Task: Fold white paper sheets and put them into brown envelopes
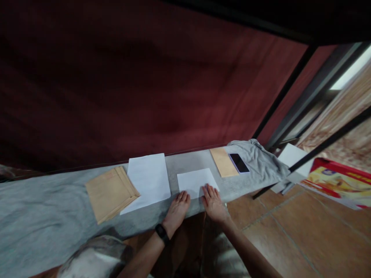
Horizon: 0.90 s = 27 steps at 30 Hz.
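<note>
Envelope stack (108, 191), larger paper (149, 179) at nine o'clock of smaller sheet (195, 178); phone (239, 163) at two. Left hand (177, 208) flat, fingers together; right hand (213, 204) slightly spread; both touching it.

We see a broad, dark red wall or hanging (174, 85) spanning ten o'clock to one, deeply shadowed at ten. A straight black bar (249, 19) crosses at one o'clock, meeting a slim black slanting post (284, 92) at two. Beyond it, we notice a bright white patch (352, 69) between two and three, above a brown-and-cream streaked surface (344, 119). A long, narrow table draped in grey cloth (46, 204) stretches from eight o'clock towards four, where brown square floor tiles (290, 231) show pale joints.
</note>
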### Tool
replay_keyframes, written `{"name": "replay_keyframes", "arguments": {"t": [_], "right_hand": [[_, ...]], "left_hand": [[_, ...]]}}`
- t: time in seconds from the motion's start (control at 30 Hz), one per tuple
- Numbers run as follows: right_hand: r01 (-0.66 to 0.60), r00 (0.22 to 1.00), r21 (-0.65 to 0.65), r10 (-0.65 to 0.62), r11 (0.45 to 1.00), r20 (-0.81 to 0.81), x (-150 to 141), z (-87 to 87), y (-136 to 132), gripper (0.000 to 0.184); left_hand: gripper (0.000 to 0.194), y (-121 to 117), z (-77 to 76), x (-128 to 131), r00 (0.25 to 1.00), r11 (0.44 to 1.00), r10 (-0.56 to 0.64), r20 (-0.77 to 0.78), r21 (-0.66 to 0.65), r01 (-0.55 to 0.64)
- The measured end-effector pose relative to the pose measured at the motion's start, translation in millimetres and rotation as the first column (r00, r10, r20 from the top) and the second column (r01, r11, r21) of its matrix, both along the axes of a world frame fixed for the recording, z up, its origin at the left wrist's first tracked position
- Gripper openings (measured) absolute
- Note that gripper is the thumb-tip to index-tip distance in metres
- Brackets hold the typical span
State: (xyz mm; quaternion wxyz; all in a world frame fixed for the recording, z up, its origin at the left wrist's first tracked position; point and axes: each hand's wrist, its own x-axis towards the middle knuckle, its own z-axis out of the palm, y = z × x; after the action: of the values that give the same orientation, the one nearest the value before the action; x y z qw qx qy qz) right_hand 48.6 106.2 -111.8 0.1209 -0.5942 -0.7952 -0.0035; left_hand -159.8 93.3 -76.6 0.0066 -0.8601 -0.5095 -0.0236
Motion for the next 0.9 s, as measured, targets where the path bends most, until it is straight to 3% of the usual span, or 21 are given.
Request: {"name": "replay_keyframes", "arguments": {"t": [0.27, 0.37, 0.43, 0.5, 0.53, 0.6, 0.67, 0.7, 0.73, 0.8, 0.83, 0.9], "right_hand": [[-0.048, 0.977, -0.087, 0.029, 0.995, -0.209, -36.0, 24.8, 4.2, 0.047], [0.019, 0.904, -0.115, -0.066, 0.993, -0.423, -41.6, 43.0, 14.3, 0.036], [0.084, 0.85, -0.117, -0.133, 0.99, -0.51, -38.8, 57.3, 23.6, 0.034], [0.115, 0.779, -0.114, -0.161, 0.987, -0.606, -32.7, 72.1, 32.7, 0.035], [0.114, 0.704, -0.127, -0.171, 0.985, -0.689, -29.3, 79.0, 36.4, 0.035], [0.055, 0.336, -0.213, -0.219, 0.976, -0.916, -24.0, 90.3, 40.5, 0.032], [-0.027, -0.075, -0.278, -0.279, 0.96, -0.957, -22.5, 95.5, 39.8, 0.032], [-0.057, -0.212, -0.297, -0.302, 0.953, -0.929, -23.4, 95.2, 37.9, 0.032], [-0.077, -0.302, -0.311, -0.319, 0.947, -0.898, -25.2, 92.7, 35.2, 0.033], [-0.092, -0.365, -0.331, -0.341, 0.939, -0.866, -30.1, 82.5, 28.6, 0.033], [-0.091, -0.359, -0.339, -0.348, 0.936, -0.866, -32.5, 75.7, 25.0, 0.034], [-0.052, -0.312, -0.353, -0.351, 0.934, -0.883, -34.8, 61.2, 18.4, 0.034]], "left_hand": [[0.044, 1.6, 18.2, -8.1, 0.996, 0.995, 0.003, 0.084, 0.096, -0.011], [0.047, 3.6, 27.3, -12.8, 0.974, 0.981, -0.042, 0.222, 0.194, -0.002], [0.047, 9.0, 35.0, -17.4, 0.919, 0.968, -0.04, 0.393, 0.243, -0.063], [0.052, 17.4, 40.7, -22.9, 0.784, 0.957, 0.031, 0.62, 0.208, -0.202], [0.056, 21.8, 41.9, -25.4, 0.674, 0.953, 0.092, 0.733, 0.133, -0.274], [0.063, 28.3, 40.5, -28.0, 0.374, 0.929, 0.277, 0.885, -0.148, -0.339], [0.066, 28.9, 36.2, -25.1, 0.051, 0.85, 0.506, 0.861, -0.488, -0.197], [0.066, 26.7, 33.9, -21.2, -0.067, 0.785, 0.614, 0.786, -0.618, -0.05], [0.065, 23.1, 31.8, -16.0, -0.141, 0.711, 0.703, 0.697, -0.694, 0.115], [0.06, 14.1, 28.3, -3.3, -0.198, 0.603, 0.794, 0.575, -0.703, 0.378], [0.057, 9.9, 26.6, 2.8, -0.215, 0.587, 0.803, 0.556, -0.68, 0.44], [0.053, 5.0, 22.2, 11.3, -0.246, 0.617, 0.782, 0.573, -0.656, 0.434]]}}
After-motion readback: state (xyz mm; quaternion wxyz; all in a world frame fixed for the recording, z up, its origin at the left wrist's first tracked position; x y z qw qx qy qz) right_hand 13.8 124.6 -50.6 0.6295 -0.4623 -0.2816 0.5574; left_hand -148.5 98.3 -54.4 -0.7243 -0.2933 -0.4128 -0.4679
